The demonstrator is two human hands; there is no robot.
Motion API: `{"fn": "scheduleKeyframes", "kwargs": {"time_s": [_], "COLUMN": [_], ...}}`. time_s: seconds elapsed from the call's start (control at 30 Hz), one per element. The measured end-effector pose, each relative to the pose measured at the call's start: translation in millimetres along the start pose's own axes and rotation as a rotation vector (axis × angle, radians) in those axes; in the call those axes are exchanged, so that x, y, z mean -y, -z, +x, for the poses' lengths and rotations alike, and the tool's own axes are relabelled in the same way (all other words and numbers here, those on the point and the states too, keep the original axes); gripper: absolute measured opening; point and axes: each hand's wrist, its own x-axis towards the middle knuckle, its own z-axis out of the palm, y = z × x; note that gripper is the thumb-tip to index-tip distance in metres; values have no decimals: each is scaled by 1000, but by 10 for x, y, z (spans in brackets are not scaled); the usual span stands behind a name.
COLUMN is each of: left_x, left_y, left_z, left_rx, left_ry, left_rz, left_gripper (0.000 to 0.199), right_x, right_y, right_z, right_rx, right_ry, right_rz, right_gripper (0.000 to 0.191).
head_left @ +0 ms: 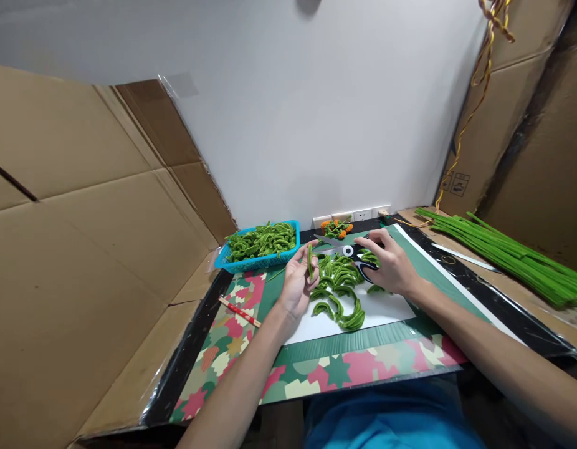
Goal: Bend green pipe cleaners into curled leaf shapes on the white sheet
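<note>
My left hand pinches a short green fuzzy stem, held upright above the white paper. In my right hand is a pair of black-handled scissors, its blades parted and pointing left toward the top of that stem. Curved green fuzzy pieces lie on the paper below and between my hands. My right hand and the scissors partly cover some of them.
A blue basket of green pieces stands at the back left. Orange flowers lie near the wall sockets. Chopsticks rest at left; long green stems lie at right beside cardboard.
</note>
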Motion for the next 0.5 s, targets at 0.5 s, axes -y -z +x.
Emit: {"fn": "scheduleKeyframes", "kwargs": {"time_s": [0.5], "left_x": [28], "left_y": [11], "left_z": [-5], "left_rx": [-14], "left_ry": [-2], "left_rz": [-20], "left_gripper": [39], "right_x": [-12], "right_y": [-7], "right_z": [-6], "right_rx": [1], "right_ry": [8], "right_rz": [-2], "right_gripper": [72]}}
